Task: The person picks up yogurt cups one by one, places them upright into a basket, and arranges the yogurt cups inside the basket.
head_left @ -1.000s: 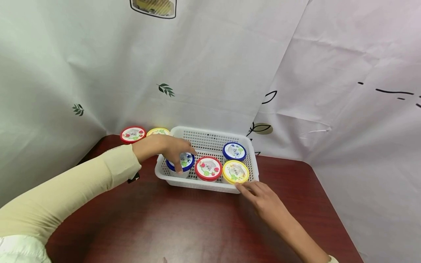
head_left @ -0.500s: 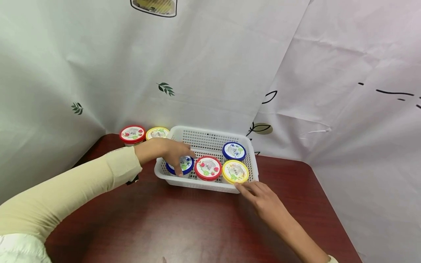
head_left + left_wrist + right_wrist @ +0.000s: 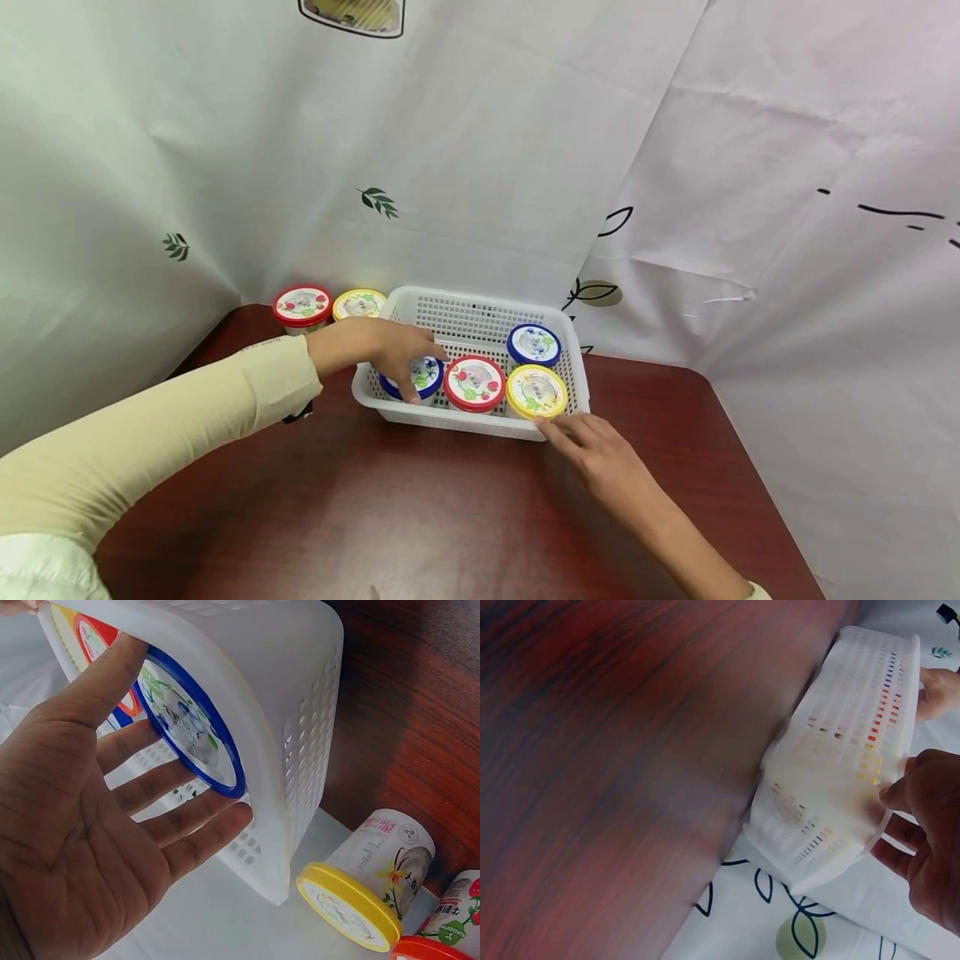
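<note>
Tub (image 3: 193,729) leftmost in the basket (image 3: 465,423) now sits lower.

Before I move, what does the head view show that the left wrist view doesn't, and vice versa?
Only head: the beige left sleeve and the right forearm.
Only left wrist: the palm of the left hand and the printed side of the yellow-lidded tub outside the basket.
Both: the basket, the blue-lidded tub at that hand, and the outside red-lidded tub.

head view looks down; 2 nearer wrist views share basket (image 3: 817,776)
</note>
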